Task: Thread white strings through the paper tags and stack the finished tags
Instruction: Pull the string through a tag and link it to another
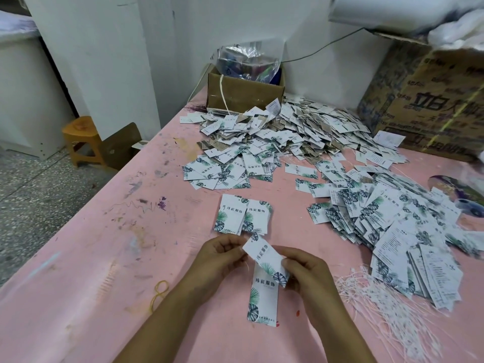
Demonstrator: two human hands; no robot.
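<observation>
Two bare hands meet low over a pink table [104, 258]. The left hand [222, 254] pinches the upper end of a leaf-printed paper tag [262, 254], and the right hand [306, 273] pinches its lower end, holding it tilted. Below it, a matching tag [263, 299] lies flat on the table. Just beyond the hands sit two small tag stacks [242, 218] side by side. To the right lie loose white strings [379, 299] beside a spread of tags [398, 231]. Farther back, a large heap of tags [275, 132] fronts a cardboard box [243, 93].
</observation>
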